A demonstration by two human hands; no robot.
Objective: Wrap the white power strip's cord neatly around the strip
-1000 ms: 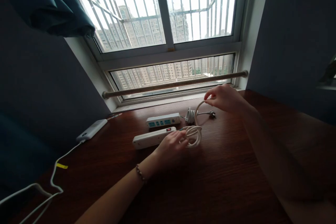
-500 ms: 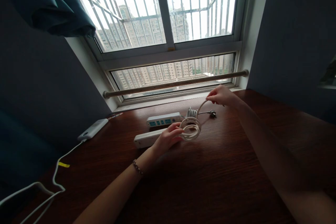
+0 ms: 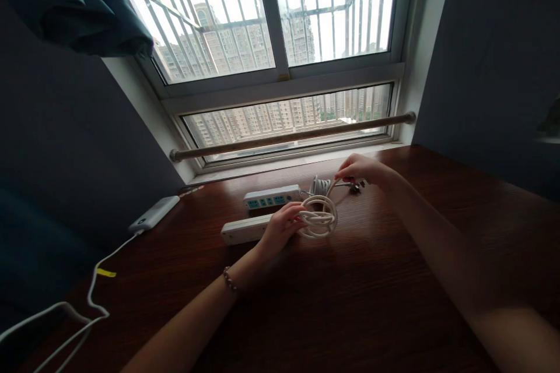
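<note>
A white power cord lies in loose loops at the middle of the table. My left hand is closed on the left side of the loops, beside a white power strip that it partly covers. Farther right and higher, my right hand pinches a length of the same cord that rises from the coil. Behind them is a second power strip with blue sockets. Its grey cord is wound in a bundle, and a dark plug shows below my right hand.
On the brown wooden table, a white power bank stands at the left with a white cable bearing a yellow tag. A window rail crosses behind the table. A blue curtain hangs at upper left.
My right hand has moved down and slightly left, nearer the coil, with the cord still pinched. The loops have shifted and now cross one another more. My left hand stays nearly in place.
</note>
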